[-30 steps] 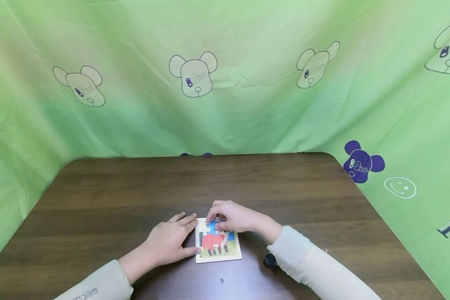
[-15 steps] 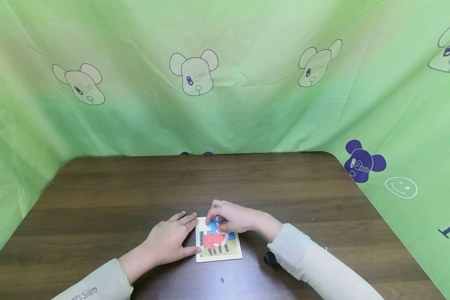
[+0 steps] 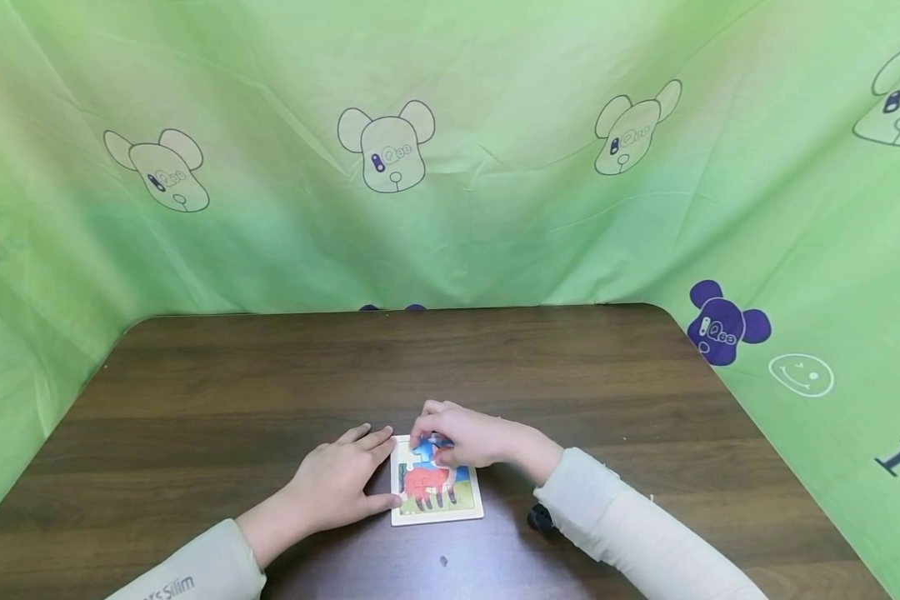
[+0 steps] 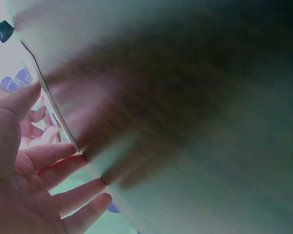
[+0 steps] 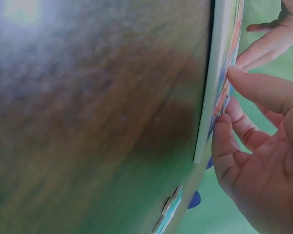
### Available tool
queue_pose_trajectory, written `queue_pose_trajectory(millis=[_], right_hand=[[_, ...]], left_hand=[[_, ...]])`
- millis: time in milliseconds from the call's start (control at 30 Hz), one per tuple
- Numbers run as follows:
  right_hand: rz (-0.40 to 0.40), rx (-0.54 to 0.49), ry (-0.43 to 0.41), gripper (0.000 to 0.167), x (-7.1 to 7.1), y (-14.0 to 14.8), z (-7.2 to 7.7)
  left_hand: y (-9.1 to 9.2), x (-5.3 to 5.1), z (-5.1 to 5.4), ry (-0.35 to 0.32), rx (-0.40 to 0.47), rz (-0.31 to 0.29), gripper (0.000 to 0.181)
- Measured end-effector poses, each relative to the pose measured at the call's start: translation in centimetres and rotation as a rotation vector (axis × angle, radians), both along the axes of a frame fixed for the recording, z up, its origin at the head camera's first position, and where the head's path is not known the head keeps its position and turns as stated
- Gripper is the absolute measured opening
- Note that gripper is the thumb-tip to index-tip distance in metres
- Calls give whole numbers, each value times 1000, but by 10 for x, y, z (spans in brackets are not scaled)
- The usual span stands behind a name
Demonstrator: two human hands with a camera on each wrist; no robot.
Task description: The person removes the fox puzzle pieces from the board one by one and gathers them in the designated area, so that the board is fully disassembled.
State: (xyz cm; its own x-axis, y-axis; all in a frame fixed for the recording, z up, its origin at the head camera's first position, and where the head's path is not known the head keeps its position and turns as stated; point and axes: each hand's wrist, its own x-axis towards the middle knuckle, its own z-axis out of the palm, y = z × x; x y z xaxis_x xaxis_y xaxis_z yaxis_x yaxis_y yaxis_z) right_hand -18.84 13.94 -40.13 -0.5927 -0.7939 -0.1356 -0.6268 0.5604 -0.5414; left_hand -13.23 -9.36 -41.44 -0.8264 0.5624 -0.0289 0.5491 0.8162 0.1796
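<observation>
A small jigsaw puzzle [image 3: 438, 497] in a pale frame lies on the table, showing a red-bodied animal on blue and green. My left hand [image 3: 337, 479] lies flat along its left side, fingers spread, thumb on the frame's edge. In the left wrist view, the fingertips of the left hand [image 4: 53, 183] touch the tabletop beside the frame. Over the puzzle's upper part, my right hand [image 3: 468, 433] pinches a puzzle piece between thumb and fingers, mostly hidden by them. From the right wrist, the right hand [image 5: 263, 131] shows its fingertips at the picture surface.
Beyond the frame, a loose puzzle piece [image 5: 168, 209] lies on the table in the right wrist view. A black round object [image 3: 540, 518] sits beside the right sleeve. The brown wooden table [image 3: 270, 367] ends against a green printed curtain [image 3: 495, 233].
The right hand's fingers shift slightly over the upper part of the puzzle, and a red patch now shows beside the thumb. The left hand stays in place.
</observation>
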Motion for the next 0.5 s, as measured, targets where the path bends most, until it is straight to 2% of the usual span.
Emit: queue_pose_trajectory(millis=[300, 500], right_hand=[[-25, 19, -25, 28, -1, 0, -1], [-30, -10, -46, 26, -1, 0, -1]], left_hand=[[0, 1, 0, -16, -5, 3, 76], [1, 0, 0, -25, -8, 4, 76]])
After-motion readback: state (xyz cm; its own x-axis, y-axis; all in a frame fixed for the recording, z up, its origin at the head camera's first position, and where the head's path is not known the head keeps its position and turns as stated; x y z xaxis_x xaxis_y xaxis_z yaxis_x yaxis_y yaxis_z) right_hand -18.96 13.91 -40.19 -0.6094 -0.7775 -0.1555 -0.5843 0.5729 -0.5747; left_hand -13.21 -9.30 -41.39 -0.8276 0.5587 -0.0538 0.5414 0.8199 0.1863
